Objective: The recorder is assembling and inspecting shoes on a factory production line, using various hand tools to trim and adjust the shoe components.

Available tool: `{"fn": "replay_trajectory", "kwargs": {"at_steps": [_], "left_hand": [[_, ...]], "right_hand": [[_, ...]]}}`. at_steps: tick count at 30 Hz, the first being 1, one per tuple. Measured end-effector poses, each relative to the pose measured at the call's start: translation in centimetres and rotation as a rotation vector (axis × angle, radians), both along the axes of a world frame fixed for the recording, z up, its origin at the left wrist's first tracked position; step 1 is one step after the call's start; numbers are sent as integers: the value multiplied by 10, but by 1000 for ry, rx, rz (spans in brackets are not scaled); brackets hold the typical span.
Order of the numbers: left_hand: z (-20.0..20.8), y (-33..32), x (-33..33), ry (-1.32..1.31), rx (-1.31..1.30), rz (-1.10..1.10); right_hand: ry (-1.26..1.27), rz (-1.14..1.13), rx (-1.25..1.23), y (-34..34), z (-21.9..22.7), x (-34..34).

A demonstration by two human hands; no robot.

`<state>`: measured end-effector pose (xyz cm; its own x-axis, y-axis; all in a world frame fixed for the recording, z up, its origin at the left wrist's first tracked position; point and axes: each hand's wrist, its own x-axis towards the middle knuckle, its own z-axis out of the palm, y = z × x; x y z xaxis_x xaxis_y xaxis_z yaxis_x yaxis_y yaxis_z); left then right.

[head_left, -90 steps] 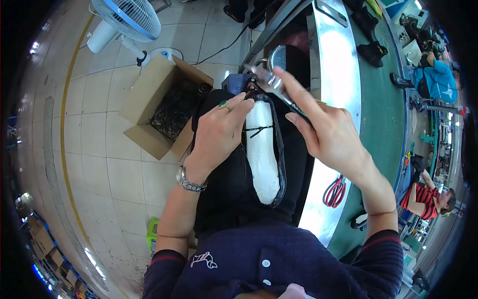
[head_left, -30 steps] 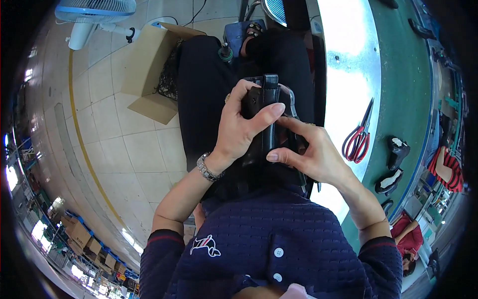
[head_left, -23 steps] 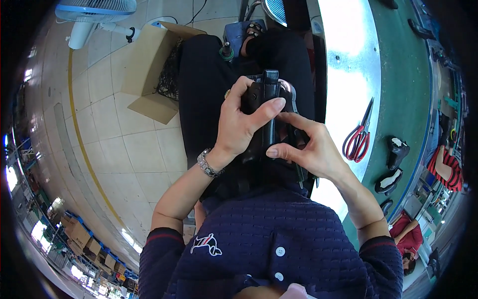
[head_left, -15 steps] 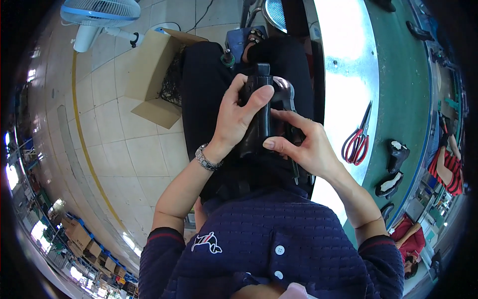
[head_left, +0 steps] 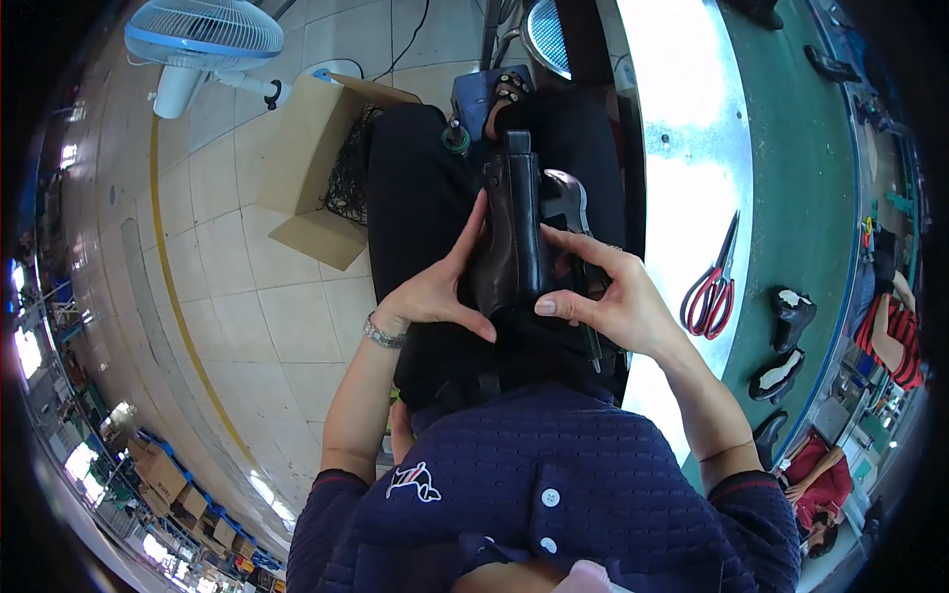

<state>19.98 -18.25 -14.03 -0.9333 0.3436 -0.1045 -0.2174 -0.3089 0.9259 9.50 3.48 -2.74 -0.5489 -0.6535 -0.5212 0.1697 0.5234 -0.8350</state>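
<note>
A glossy black leather shoe upper (head_left: pixel 514 232), drawn over a form, stands lengthwise above my lap with a black tab at its far end. My left hand (head_left: pixel 435 287) is at its left side, thumb and fingers spread wide, the fingertips by the leather. From the right, the thumb and forefinger of my right hand (head_left: pixel 623 301) touch the shoe's edge. Metal pincers (head_left: pixel 567 193) with a shiny curved head pass through that hand's curled fingers; one slim handle end shows below. The fingers around them are partly hidden.
On the metal bench top (head_left: pixel 682 128) at right lie red-handled scissors (head_left: pixel 712 301). Black shoes (head_left: pixel 791 316) sit on the green belt (head_left: pixel 801 178) beyond. A cardboard box (head_left: pixel 306 168) and a fan (head_left: pixel 203 40) stand at left. Other people (head_left: pixel 820 474) sit far right.
My left hand has let go of the shoe and slid down and left, its thumb now off the leather. The right hand stays at the shoe's edge. The whole view has shifted slightly.
</note>
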Motion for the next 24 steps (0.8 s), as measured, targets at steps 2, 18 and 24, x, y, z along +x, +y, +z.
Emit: {"fn": "replay_trajectory", "kwargs": {"at_steps": [2, 18, 24], "left_hand": [[6, 4, 0, -106, -53, -2], [96, -27, 0, -425, -49, 490], [113, -34, -15, -516, -121, 458]], "right_hand": [[-17, 9, 16, 1, -1, -3], [812, -458, 711, 123, -72, -24], [815, -686, 852, 222, -85, 46]]}}
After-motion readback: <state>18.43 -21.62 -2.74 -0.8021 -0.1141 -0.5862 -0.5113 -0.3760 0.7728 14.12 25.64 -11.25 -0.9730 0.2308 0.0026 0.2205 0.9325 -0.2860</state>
